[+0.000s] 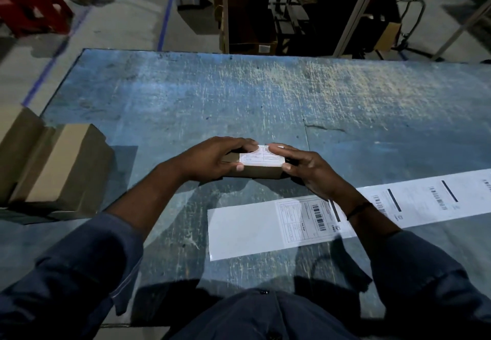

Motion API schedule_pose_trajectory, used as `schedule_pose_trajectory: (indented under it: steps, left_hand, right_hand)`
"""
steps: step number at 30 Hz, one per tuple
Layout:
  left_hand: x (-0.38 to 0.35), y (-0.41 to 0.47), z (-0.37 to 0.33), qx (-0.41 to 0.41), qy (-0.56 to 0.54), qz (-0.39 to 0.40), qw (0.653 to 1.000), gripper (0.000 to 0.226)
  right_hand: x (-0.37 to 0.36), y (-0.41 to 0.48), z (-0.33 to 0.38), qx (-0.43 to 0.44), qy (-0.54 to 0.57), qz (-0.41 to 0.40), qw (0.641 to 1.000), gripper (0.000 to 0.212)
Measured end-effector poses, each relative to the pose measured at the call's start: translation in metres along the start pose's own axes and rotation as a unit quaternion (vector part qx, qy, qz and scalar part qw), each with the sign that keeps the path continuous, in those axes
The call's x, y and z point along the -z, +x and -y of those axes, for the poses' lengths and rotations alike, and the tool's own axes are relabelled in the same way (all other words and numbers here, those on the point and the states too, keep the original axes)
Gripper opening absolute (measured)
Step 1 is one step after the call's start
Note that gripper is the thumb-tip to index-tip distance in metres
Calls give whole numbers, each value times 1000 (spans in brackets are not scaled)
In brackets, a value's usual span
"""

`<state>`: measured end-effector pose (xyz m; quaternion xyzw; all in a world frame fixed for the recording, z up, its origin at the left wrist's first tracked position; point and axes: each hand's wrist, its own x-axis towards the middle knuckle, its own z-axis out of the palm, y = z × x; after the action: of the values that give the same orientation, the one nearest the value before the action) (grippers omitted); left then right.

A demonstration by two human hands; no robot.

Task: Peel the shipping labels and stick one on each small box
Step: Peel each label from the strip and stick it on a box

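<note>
A small brown cardboard box (252,171) sits in the middle of the table between both hands. A white shipping label (259,159) lies flat on its top face. My left hand (212,161) grips the box's left end, thumb on the front edge and fingers over the top. My right hand (305,169) holds the right end, with fingertips pressing on the label. A long white label strip (292,222) lies flat on the table in front of me and runs off to the right; its left end is bare backing, then come printed labels with barcodes.
The worn blue table (239,100) spreads wide beyond the box. Larger brown cartons (61,164) are stacked at the table's left edge. Past the far edge stand shelving (265,15), a metal frame and a red crate (32,2) on the floor.
</note>
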<state>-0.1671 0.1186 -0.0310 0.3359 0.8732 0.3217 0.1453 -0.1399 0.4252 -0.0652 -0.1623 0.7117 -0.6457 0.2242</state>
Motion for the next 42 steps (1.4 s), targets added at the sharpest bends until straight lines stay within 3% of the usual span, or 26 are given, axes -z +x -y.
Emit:
schedule_pose_trajectory:
  steps: [3,5,7,11,14,19,21,24,26,28,30,32,35,37,39,42]
  left_hand:
    - [0,-7,2,-2,52,12,999,58]
    - [-10,-11,-6,32,136,-16,990,64]
    - [-27,-14,-18,78,220,-62,970,63]
    - [-59,-12,-23,89,289,-153,941,63]
    - [-71,-19,-16,69,312,-203,925,55]
    - [-72,-31,1,-4,328,-243,913,58]
    - [-69,-34,4,-37,319,-263,910,55]
    - [-67,-40,5,-102,318,-300,894,42]
    - [-64,-44,4,-139,321,-342,872,26]
    - [-57,-43,-2,-156,285,-380,866,14]
    - [-48,-39,-14,-135,219,-395,882,12]
    - [-37,-32,-24,-65,170,-377,908,29]
    - [-23,-21,-17,80,152,-233,957,64]
    - [-19,-17,-6,113,159,-139,971,79]
    - [-21,-19,-2,82,183,-142,969,80]
    - [-42,-31,-2,13,230,-232,945,74]
  right_hand:
    - [-3,-8,-2,-16,73,-68,995,51]
    - [-12,-12,1,-4,-48,-149,988,51]
    - [-28,-12,8,17,-232,-228,945,51]
    - [-65,-1,7,37,-512,-216,831,60]
    - [-78,-1,-13,56,-570,-251,780,56]
    - [-77,0,-27,101,-593,-300,740,53]
    - [-74,3,-30,109,-595,-296,739,53]
    - [-73,4,-33,113,-566,-277,768,52]
    - [-72,2,-30,109,-511,-264,810,53]
    - [-69,-1,-21,88,-405,-249,875,52]
    - [-62,-3,-5,29,-277,-239,930,55]
    - [-52,-2,12,-56,-197,-211,956,56]
    - [-44,-2,23,-78,-214,-166,959,37]
    - [-44,-4,23,-38,-240,-165,956,37]
    - [-45,-9,20,45,-296,-165,940,35]
    - [-43,-22,6,160,-398,-159,889,41]
